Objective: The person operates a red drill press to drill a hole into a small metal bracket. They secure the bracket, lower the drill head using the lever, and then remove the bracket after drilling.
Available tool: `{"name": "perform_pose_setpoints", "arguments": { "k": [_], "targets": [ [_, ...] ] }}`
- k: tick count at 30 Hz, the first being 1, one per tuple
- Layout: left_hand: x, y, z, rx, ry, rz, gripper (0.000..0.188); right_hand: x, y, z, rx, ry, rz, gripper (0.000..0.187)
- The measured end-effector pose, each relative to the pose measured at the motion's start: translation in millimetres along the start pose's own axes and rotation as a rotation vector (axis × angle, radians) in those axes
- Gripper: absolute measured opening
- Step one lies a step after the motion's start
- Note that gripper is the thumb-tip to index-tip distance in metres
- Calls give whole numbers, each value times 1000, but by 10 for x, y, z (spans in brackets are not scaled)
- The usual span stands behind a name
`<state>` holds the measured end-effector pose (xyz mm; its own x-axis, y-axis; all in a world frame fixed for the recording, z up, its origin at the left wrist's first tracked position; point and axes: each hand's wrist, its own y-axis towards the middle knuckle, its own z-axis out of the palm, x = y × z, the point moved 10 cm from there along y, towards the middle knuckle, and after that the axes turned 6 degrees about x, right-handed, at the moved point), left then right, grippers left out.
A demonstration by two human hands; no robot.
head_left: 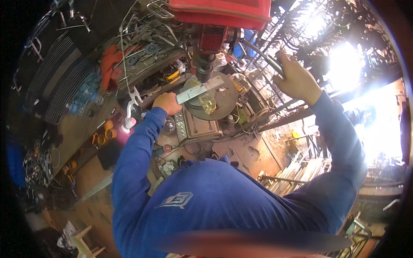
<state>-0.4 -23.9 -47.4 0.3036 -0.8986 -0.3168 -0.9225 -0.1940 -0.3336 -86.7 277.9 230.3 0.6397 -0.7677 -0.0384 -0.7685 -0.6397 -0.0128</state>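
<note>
A red drill press (214, 39) stands in front of me, its chuck (204, 69) pointing down over a round metal table (227, 103). Across that table lies a flat metal bar (198, 90), with holes or marks near its far end. My left hand (168, 103) is closed around the bar's near left end. At the right, my right hand (299, 79) is wrapped round the press's feed lever (264, 56). Under the bar sits a yellowish, rough block (208, 102). Whether the drill bit touches the bar is hard to make out.
A clip-on lamp (128, 122) glows left of my left arm. Yellow tape rolls (105, 133) lie on the left bench. Wood strips (297, 170) are piled at the lower right. Metal rods and an orange cloth (111, 66) crowd the far left shelf.
</note>
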Motion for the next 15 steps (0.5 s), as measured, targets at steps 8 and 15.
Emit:
{"name": "perform_pose_setpoints", "arguments": {
  "k": [8, 15],
  "targets": [
    [176, 195, 57, 20, -154, 97, 40, 20, -78, -99, 34, 200, 97, 51],
    [94, 276, 2, 123, -157, 248, 42, 24, -344, -193, -96, -32, 211, 40]
  ]
}}
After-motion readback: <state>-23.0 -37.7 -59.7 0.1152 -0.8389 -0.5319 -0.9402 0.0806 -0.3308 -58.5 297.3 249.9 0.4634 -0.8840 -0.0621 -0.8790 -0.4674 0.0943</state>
